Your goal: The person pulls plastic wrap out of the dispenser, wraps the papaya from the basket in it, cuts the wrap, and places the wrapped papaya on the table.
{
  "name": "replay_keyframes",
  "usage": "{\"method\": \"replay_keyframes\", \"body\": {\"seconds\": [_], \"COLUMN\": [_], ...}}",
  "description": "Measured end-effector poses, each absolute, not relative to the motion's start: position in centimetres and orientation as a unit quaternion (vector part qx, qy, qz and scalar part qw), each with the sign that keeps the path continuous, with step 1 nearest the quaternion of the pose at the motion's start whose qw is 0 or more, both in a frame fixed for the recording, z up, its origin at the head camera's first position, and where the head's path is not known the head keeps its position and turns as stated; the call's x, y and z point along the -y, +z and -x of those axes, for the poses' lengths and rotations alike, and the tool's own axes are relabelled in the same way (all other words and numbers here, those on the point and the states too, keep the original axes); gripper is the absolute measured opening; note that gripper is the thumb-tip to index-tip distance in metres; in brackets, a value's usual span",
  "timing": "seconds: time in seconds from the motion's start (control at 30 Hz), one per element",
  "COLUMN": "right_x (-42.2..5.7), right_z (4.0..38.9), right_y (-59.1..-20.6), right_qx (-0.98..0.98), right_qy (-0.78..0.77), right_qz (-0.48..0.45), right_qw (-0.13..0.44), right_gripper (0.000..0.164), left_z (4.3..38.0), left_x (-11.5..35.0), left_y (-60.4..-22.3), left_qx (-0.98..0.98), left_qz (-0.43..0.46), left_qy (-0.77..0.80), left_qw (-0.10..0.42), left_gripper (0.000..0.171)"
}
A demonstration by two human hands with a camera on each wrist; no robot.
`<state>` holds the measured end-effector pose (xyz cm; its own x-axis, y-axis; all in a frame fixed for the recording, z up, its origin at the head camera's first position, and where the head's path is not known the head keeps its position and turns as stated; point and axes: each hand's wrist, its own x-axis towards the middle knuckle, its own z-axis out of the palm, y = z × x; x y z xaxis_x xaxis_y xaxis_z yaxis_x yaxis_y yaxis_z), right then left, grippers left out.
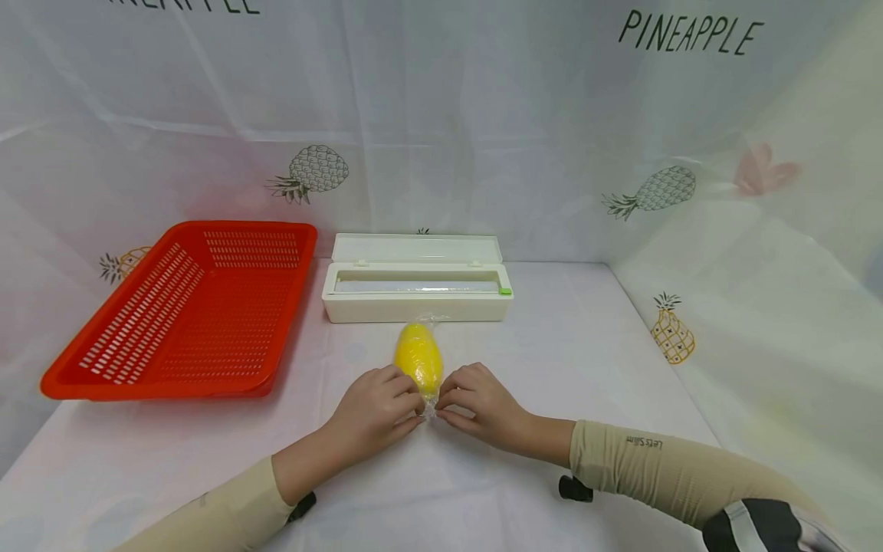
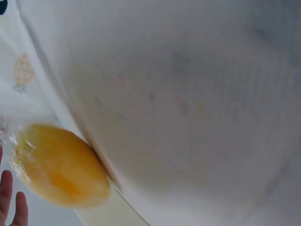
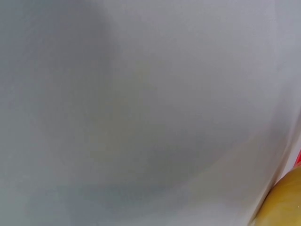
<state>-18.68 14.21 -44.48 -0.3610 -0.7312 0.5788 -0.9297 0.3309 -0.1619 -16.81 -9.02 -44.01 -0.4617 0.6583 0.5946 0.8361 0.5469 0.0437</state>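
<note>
A smooth yellow oval fruit [image 1: 418, 356], mango-like, lies wrapped in clear cling film [image 1: 429, 408] on the white tabletop. At its near end, the film is gathered into a narrow tail. My left hand [image 1: 379, 410] pinches that gathered film from the left. From the right, my right hand [image 1: 486, 410] pinches it too, fingertips close to the left hand's. Shiny film shows over the fruit [image 2: 63, 165] in the left wrist view, with some fingers [image 2: 5, 193] at the left edge. Only a corner of the fruit [image 3: 284, 202] enters the right wrist view.
Just behind the fruit stands a white cling film dispenser [image 1: 417, 309], its lid [image 1: 417, 248] raised and a green slider [image 1: 506, 291] at its right end. A red perforated basket [image 1: 224, 318] sits at the left. Pineapple-printed cloth [image 1: 483, 115] hangs behind the table.
</note>
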Motion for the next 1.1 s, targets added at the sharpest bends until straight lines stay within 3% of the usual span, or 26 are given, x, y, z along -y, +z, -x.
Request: {"method": "replay_keyframes", "body": {"seconds": [0.37,0.73,0.87,1.03,1.1], "right_x": [-13.8,-13.1,-12.8,-12.6,-12.6], "right_z": [19.2,19.2,19.5,19.9,20.1], "right_y": [-44.2,-43.4,-43.1,-43.1,-43.2], "right_qx": [0.788,0.833,0.834,0.821,0.815], "right_qy": [0.206,0.205,0.214,0.231,0.238], "right_qz": [-0.54,-0.487,-0.479,-0.485,-0.484], "right_qw": [0.211,0.16,0.17,0.196,0.212], "right_gripper": [0.016,0.024,0.026,0.026,0.023], "left_z": [16.6,16.2,16.6,16.9,17.1], "left_x": [9.5,8.4,8.2,8.0,7.9], "left_y": [-43.9,-43.1,-42.8,-42.6,-42.6], "left_qx": [0.849,0.906,0.911,0.915,0.917], "left_qz": [0.42,0.318,0.298,0.283,0.28], "left_qy": [-0.235,-0.216,-0.224,-0.238,-0.24], "left_qw": [0.22,0.174,0.177,0.161,0.152], "left_gripper": [0.023,0.023,0.023,0.039,0.036]}}
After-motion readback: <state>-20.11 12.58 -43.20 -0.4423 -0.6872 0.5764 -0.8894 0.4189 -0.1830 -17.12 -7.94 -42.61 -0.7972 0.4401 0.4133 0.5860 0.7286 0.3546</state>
